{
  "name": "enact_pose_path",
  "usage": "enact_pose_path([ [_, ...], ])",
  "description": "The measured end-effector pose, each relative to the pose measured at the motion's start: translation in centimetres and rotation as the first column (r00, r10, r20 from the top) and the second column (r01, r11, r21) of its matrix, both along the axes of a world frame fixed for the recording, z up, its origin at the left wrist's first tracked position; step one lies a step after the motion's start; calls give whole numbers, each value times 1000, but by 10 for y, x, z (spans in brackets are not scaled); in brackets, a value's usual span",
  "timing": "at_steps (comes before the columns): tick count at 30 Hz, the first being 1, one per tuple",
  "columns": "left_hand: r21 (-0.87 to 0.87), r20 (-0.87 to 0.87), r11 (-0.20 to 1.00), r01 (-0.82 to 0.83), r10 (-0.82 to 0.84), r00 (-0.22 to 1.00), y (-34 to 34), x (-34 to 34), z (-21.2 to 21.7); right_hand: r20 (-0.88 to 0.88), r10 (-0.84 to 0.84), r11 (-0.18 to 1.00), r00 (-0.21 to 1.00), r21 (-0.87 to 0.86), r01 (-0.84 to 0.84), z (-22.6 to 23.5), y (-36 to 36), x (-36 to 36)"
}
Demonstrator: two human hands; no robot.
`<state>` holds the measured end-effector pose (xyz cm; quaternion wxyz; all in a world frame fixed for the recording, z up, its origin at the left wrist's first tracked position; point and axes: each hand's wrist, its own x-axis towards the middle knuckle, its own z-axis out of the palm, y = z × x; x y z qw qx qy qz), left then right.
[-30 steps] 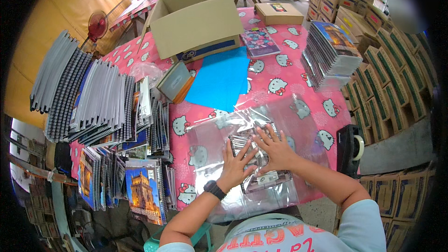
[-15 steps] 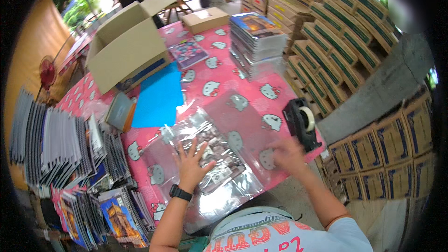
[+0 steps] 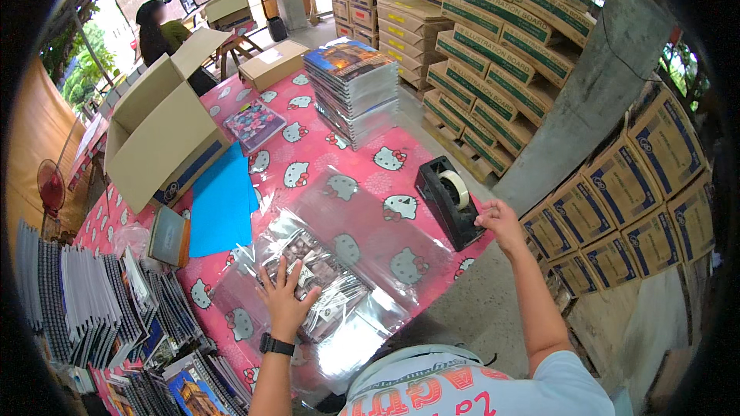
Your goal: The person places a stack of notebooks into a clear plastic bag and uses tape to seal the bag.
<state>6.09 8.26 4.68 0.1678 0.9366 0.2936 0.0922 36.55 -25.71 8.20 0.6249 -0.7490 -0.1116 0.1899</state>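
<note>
While the L side of the job is being pinned flat, the R side is at the tape; step in hand, my reading: steadying the wrapping w/ one hand & getting tape w/ the other. Next move prob. calls for a clean pinch on the tape end, L palm kept firm so nothing slides.

Largest 1st, from where I stand: pink table (image 3: pixel 347 162), w/ open carton (image 3: pixel 166 146) on its L & stack of spiral notebooks (image 3: pixel 354 104) toward the far side. Clear plastic sheet (image 3: pixel 347 343) lies creased on the near part of the table, close to the person's body. Grey-toned printed booklet (image 3: pixel 339 293) is under or inside it, can't tell which. Blk tape dispenser (image 3: pixel 441 208) sits by the table's R edge, just beside the plastic, pale tape roll (image 3: pixel 463 194) seated in it.

Hands well apart. L hand (image 3: pixel 287 300): open, fingers spread, resting on plastic over the booklet. R hand (image 3: pixel 499 223): fingers partly curled, tips at the dispenser's near end; too small to tell whether they touch it or pinch any tape.
</note>
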Motion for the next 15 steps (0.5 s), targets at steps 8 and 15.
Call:
enact_pose_path([
  [8, 3, -59, 1000, -17, 17, 998, -1, -2, 7, -357, -43, 974, 933, 193, 118, -59, -26, -27],
  [15, -36, -63, 998, -59, 56, 996, 3, -6, 6, -416, 497, 867, 761, 264, -422, -12, 126, -113],
])
